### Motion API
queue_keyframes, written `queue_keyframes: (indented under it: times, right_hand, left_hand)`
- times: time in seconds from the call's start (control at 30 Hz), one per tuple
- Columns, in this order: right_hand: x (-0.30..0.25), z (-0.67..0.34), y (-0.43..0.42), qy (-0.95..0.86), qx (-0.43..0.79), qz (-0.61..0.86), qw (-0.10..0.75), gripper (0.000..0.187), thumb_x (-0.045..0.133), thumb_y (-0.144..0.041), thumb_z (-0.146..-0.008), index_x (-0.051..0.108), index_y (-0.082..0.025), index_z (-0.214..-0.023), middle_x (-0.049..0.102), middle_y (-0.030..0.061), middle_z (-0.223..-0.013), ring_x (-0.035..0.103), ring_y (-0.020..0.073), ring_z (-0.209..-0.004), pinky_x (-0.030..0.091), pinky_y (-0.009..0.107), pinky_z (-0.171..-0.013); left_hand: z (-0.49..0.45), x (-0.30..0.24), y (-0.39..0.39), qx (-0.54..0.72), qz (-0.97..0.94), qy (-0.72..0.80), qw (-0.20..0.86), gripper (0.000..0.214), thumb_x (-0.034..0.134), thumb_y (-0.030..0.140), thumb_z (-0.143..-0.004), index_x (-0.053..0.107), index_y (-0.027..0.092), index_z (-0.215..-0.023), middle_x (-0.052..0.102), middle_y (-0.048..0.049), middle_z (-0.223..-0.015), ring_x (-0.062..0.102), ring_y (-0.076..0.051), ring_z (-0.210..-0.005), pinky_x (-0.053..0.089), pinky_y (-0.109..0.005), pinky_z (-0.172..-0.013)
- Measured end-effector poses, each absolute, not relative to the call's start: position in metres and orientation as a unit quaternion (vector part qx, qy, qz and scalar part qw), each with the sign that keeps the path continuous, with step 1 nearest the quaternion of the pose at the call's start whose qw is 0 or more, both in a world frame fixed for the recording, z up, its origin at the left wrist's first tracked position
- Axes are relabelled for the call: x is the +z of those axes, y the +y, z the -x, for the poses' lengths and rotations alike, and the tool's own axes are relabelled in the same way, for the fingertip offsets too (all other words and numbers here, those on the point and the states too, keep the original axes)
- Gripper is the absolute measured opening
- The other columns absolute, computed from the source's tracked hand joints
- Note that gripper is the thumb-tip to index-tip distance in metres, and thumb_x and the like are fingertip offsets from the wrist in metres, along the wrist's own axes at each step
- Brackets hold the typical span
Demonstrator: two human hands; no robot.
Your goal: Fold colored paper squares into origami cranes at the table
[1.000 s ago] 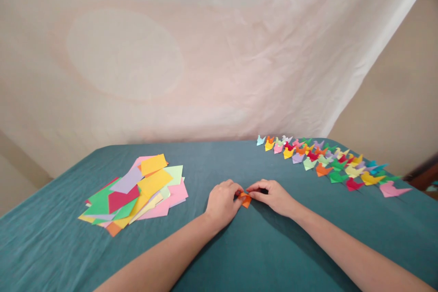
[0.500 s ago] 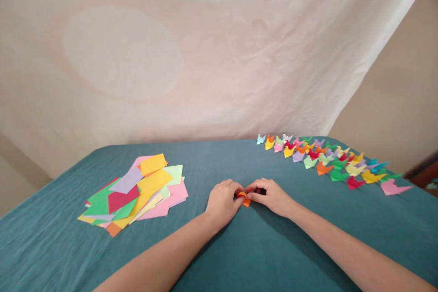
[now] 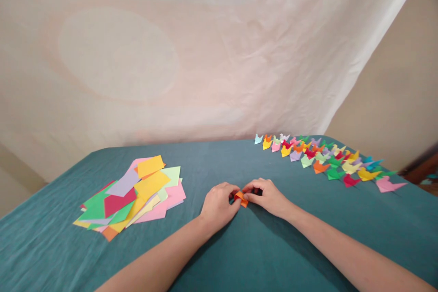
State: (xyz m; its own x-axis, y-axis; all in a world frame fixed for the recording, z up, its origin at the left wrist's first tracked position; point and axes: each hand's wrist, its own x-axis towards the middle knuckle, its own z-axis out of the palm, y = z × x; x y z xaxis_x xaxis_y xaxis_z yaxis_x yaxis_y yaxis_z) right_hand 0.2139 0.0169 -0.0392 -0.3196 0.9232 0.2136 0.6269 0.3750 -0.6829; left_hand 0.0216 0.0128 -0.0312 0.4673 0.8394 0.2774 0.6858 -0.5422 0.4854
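Now, orange paper [image 3: 241, 198]: a small folded piece between the two hands, touching the fingertips of both, its lower corner pointing toward the person.
Left hand [image 3: 219, 203]: thumb and forefinger clamped on the left side of the orange paper, the other fingers curled behind.
Right hand [image 3: 267, 196]: thumb and forefinger pinched on the right edge of the orange paper, facing the left hand.
Table [image 3: 205, 164]: covered with a dark teal cloth, bearing loose sheets left of the left hand and folded birds beyond and right of the right hand.
Loose sheets [image 3: 120, 204]: an overlapping spread in yellow, green, pink, red, lilac, cream and orange, well apart from the left hand.
Folded birds [image 3: 320, 167]: many colours in slanting rows, a pink bird [image 3: 388, 185] farthest right of the right hand.
Change since a second ago: the orange paper looks more bent, with the right fingertips closer in on it; sheets and birds keep their arrangement, while the whole view has shifted slightly.
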Motion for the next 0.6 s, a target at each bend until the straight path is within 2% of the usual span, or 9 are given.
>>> queue_keyframes:
  times: [0.37, 0.6]
  right_hand:
    - [-0.0346, -0.2179, 0.0144, -0.790, 0.254, 0.481, 0.282, 0.016, 0.062, -0.035, -0.080, 0.070, -0.027, -0.090, 0.070, -0.0010, -0.083, 0.057, 0.0171, -0.076, 0.037, 0.030, -0.073]
    - [-0.0336, -0.2155, 0.0156, -0.789, 0.248, 0.488, 0.280, 0.014, 0.062, -0.035, -0.079, 0.071, -0.026, -0.087, 0.070, -0.0015, -0.082, 0.057, 0.0169, -0.074, 0.037, 0.030, -0.073]
  left_hand:
    - [-0.0211, -0.0317, 0.0174, 0.231, -0.844, 0.457, 0.158, 0.015, 0.053, 0.025, -0.081, 0.065, 0.024, -0.090, 0.064, -0.0004, -0.085, 0.058, -0.015, -0.077, 0.042, -0.023, -0.067]
    - [-0.0225, -0.0310, 0.0176, 0.235, -0.839, 0.465, 0.158, 0.014, 0.054, 0.025, -0.081, 0.066, 0.025, -0.089, 0.065, 0.0005, -0.085, 0.058, -0.015, -0.076, 0.042, -0.022, -0.066]
